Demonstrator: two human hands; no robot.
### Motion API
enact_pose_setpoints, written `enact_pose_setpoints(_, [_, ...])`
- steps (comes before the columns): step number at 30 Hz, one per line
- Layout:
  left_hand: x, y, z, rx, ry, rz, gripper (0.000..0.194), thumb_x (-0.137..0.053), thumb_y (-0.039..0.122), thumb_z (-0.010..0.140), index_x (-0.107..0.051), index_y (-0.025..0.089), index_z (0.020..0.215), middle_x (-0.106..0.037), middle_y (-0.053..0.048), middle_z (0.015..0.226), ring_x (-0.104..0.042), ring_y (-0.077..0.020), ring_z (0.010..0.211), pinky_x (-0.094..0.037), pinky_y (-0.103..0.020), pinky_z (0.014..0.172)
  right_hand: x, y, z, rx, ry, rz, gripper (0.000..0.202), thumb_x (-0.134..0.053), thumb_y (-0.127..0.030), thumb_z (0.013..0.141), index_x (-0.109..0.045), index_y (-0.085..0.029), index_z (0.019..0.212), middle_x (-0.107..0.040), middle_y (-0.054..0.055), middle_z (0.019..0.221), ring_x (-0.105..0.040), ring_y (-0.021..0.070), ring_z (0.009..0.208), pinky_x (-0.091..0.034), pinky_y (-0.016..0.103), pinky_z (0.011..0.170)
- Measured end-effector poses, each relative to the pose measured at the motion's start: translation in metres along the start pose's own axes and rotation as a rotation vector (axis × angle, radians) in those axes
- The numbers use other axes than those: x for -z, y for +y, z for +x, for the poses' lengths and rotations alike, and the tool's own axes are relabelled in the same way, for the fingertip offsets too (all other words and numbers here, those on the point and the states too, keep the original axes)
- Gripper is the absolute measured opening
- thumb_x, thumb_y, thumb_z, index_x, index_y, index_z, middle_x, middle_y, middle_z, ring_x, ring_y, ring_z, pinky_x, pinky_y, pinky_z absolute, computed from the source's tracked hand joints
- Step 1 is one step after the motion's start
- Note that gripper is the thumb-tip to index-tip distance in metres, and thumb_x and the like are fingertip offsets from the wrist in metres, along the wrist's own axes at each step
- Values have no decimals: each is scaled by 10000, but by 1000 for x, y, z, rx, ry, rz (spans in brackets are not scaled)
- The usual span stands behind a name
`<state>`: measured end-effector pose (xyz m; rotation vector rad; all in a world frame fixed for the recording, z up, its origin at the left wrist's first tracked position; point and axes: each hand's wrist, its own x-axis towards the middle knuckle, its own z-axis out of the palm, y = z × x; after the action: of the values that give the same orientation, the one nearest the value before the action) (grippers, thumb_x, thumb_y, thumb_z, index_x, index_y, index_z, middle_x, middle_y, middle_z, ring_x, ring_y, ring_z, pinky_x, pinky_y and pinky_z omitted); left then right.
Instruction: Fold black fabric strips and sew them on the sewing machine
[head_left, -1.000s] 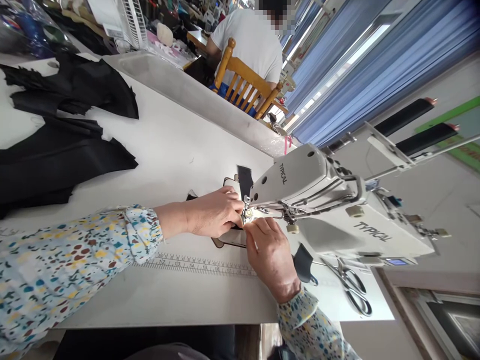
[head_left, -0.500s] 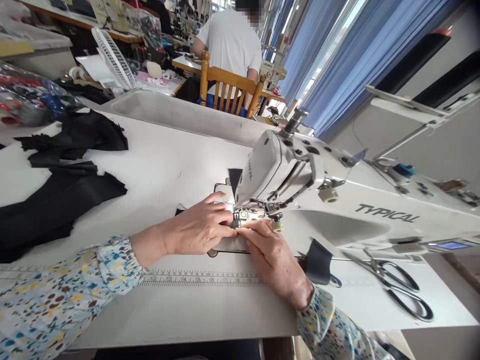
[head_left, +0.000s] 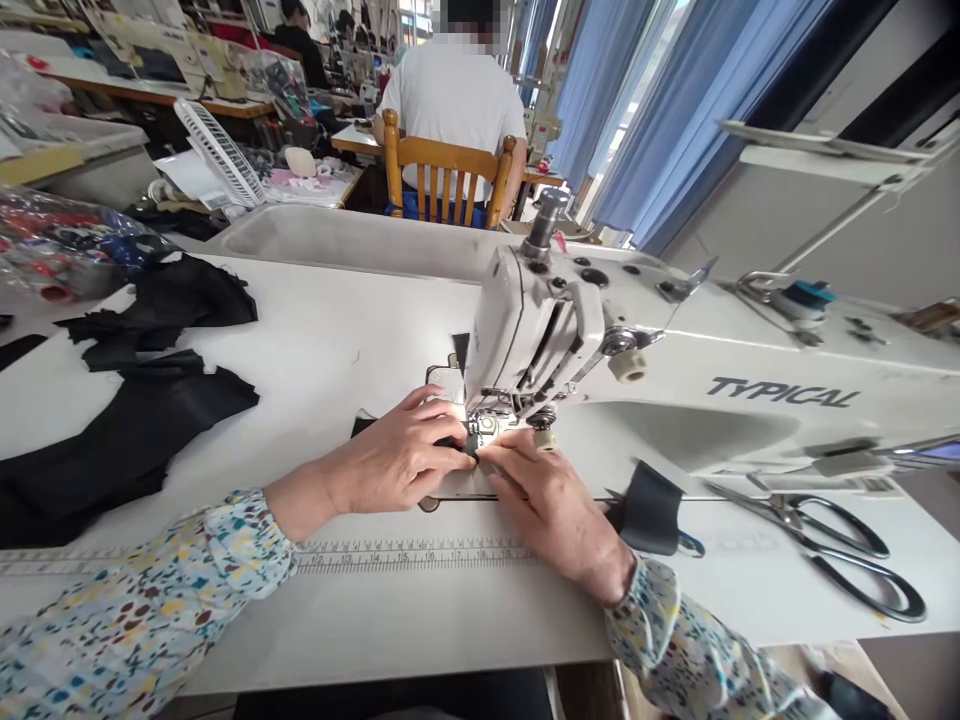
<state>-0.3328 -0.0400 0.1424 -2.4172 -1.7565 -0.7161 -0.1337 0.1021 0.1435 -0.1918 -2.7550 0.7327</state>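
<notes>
A white sewing machine [head_left: 750, 340] stands on the table with its presser foot [head_left: 473, 426] between my fingertips. My left hand [head_left: 401, 452] is closed, palm down, its fingertips on a small piece of black fabric [head_left: 472, 443] just left of the foot. An end of black fabric [head_left: 363, 427] shows past that hand; whether it is the same piece I cannot tell. Just in front of the foot, my right hand [head_left: 561, 510] pinches the edge of the small piece, its thumb tip close to the left fingertips. Most of this fabric is hidden under my hands.
Black cut pieces [head_left: 127, 430] lie at the left. Scissors [head_left: 840, 550] and a black leather-like scrap [head_left: 651, 508] lie to the right. A ruler tape [head_left: 405, 556] runs along the front. Beyond a trough [head_left: 352, 240], a person in white [head_left: 457, 110] sits on a wooden chair [head_left: 442, 160].
The camera view has shifted and tilted slightly. Both hands stay at the presser foot with nearly the same grip on the black fabric.
</notes>
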Motion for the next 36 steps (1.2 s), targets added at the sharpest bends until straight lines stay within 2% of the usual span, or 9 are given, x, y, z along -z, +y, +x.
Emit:
enact_pose_setpoints(3, [-1, 0, 0, -10, 8, -8, 361, -489, 17, 917, -761, 231, 1021, -676, -53, 976, -577, -237, 1091, -367, -488, 1151, -2, -5, -1, 31, 15, -63, 274, -463, -159, 1027, -670, -224, 1194, -683, 86, 1112, -602, 255, 1063, -509, 457, 942])
enact_pose_setpoints(6, [-2, -1, -1, -14, 21, -40, 343, -490, 18, 915, -758, 221, 980, -680, -53, 978, -576, -241, 1108, -368, -491, 1145, -3, -6, -4, 62, 23, -164, 317, -457, -154, 1026, -650, -233, 1264, -692, 88, 1147, -610, 265, 1063, -510, 464, 916])
enact_pose_setpoints(10, [-2, -6, -3, 10, 97, -152, 295, -489, 41, 924, -734, 206, 912, -709, -42, 972, -598, -227, 1064, -402, -476, 1111, -5, -4, -7, 125, 19, -356, 387, -498, -116, 964, -631, -232, 1309, -683, 99, 1229, -598, 301, 1118, -499, 482, 892])
enact_pose_setpoints(14, [-3, -9, -3, 61, 164, -215, 269, -490, 64, 948, -722, 200, 933, -730, -34, 963, -605, -218, 1038, -434, -459, 1083, -7, -2, -8, 163, 26, -425, 387, -512, -110, 952, -635, -213, 1303, -691, 97, 1229, -593, 305, 1132, -495, 473, 883])
enact_pose_setpoints(20, [-7, -7, -1, 27, 92, -174, 357, -490, 21, 926, -726, 209, 1116, -736, -38, 1097, -588, -228, 1134, -391, -465, 1127, -5, -2, -10, 157, 13, -379, 423, -505, -108, 963, -610, -204, 1361, -676, 102, 1242, -591, 286, 1106, -499, 456, 893])
enact_pose_setpoints(25, [-7, -6, -5, 17, 13, -110, 444, -482, -20, 890, -716, 224, 1178, -712, -36, 1143, -567, -239, 1191, -343, -484, 1169, -3, -1, -11, 163, 3, -358, 383, -498, -115, 985, -620, -180, 1342, -660, 111, 1236, -581, 275, 1090, -496, 450, 917])
enact_pose_setpoints(31, [-5, -1, -6, 97, 49, -99, 434, -478, 1, 916, -723, 236, 1186, -625, -81, 1143, -539, -246, 1194, -414, -466, 1119, 1, -2, -8, 171, -25, -353, 365, -482, -128, 1006, -619, -187, 1339, -663, 100, 1171, -570, 264, 1024, -501, 452, 910])
enact_pose_setpoints(36, [-4, 3, -7, 137, -11, -67, 502, -454, -16, 917, -698, 271, 1249, -603, -78, 1265, -485, -266, 1293, -405, -489, 1128, 2, -4, -6, 186, -36, -365, 330, -467, -142, 1020, -626, -177, 1307, -658, 103, 1134, -570, 265, 1045, -488, 460, 945])
